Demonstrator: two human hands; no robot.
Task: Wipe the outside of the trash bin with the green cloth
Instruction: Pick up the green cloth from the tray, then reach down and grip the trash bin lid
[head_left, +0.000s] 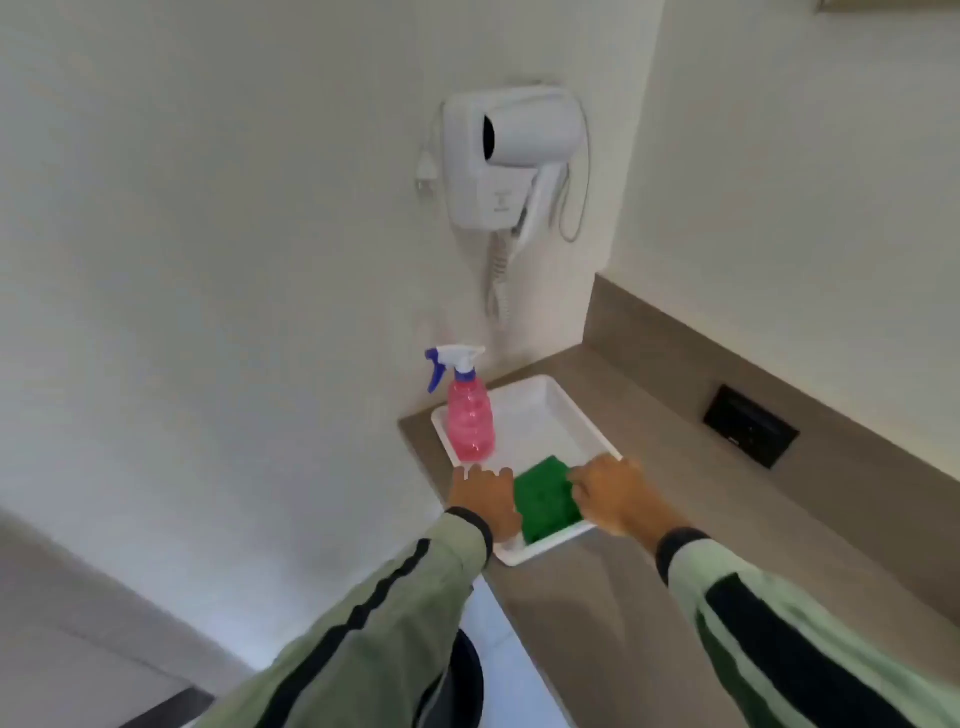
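Observation:
A folded green cloth (545, 499) lies in the near part of a white tray (545, 410) on the counter. My left hand (485, 499) rests flat on the tray's near left side, fingers spread, touching the cloth's left edge. My right hand (618, 496) is on the cloth's right edge with the fingers curled onto it. A dark round bin (465, 680) shows only as a sliver below the counter, mostly hidden by my left sleeve.
A pink spray bottle (470, 421) with a white and blue trigger stands in the tray's far left corner. A wall-mounted hair dryer (514, 156) hangs above. The brown counter (675, 545) carries a black socket plate (750, 434) at the right.

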